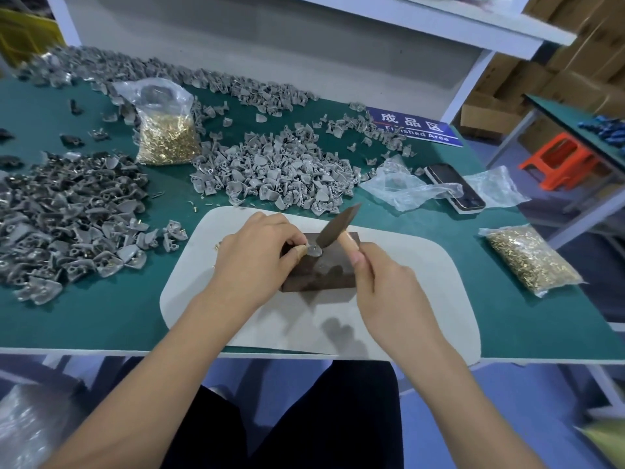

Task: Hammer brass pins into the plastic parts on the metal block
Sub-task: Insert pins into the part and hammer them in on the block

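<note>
A dark metal block [324,272] lies on a white pad [422,265] near the table's front edge. My left hand [257,255] pinches a small grey plastic part [314,249] on the block's top left. My right hand [382,286] grips a small hammer [338,225] by its wooden handle; the dark head, blurred, slants up and away just above the part. Whether a brass pin sits in the part cannot be made out.
Heaps of grey plastic parts lie behind the pad [277,170] and at the left [67,218]. Bags of brass pins stand at the back [165,130] and right [531,258]. A phone [453,187] and crumpled plastic bags [402,187] lie at the right. A blue sign [416,128] marks the finished area.
</note>
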Demonstrator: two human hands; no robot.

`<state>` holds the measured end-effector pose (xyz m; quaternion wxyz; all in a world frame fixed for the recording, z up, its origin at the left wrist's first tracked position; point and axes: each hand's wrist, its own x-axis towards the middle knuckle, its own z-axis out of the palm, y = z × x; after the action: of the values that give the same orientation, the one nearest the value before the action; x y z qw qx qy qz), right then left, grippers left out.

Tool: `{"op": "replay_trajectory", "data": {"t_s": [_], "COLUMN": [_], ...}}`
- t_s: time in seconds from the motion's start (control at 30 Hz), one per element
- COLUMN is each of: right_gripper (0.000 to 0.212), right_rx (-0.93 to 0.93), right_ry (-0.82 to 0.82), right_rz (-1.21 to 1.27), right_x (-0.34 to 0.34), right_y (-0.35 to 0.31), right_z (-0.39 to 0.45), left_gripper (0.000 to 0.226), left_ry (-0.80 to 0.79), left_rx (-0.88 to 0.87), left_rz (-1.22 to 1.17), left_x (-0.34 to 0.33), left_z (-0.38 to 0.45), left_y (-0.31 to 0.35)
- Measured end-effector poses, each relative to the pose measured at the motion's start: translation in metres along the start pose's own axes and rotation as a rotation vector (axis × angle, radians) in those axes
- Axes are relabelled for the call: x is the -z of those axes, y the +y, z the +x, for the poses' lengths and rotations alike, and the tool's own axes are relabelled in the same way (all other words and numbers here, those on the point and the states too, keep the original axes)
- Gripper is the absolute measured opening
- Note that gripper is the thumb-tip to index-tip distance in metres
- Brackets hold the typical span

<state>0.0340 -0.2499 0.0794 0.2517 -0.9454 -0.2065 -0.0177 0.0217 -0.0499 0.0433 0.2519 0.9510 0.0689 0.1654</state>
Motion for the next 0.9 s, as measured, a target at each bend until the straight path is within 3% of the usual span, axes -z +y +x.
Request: {"op": "replay_trajectory", "data": {"t_s": [0.07, 0.2, 0.37, 0.9], "right_gripper": [0.033, 0.032, 0.028, 0.029], "right_rx": [-0.018, 0.016, -0.002, 0.027], "right_ry": [0.007, 0.181, -0.034, -0.069], "right_rz": [0.021, 0.132, 0.017, 0.025], "right_x": [0.0050, 0.0037, -0.0006, 0.0063], "right_y": [0.0069, 0.0057, 0.0042, 0.0072], "right_z": [0.0044, 0.0039, 0.0021, 0.0051], "left_gripper": [0.008, 0.006, 0.006, 0.003], "left_ry": [-0.006, -0.008, -0.022, 0.005], "left_rx": [0.007, 0.012, -0.013, -0.032], "left_rz": [-0.001, 0.004, 0.029, -0.063], "left_x": [0.0012, 0.0026, 0.0043, 0.0042], "left_z": [0.0009, 0.0006, 0.0016, -0.0008], "left_y": [0.0007, 0.0004, 0.0018, -0.0009]}}
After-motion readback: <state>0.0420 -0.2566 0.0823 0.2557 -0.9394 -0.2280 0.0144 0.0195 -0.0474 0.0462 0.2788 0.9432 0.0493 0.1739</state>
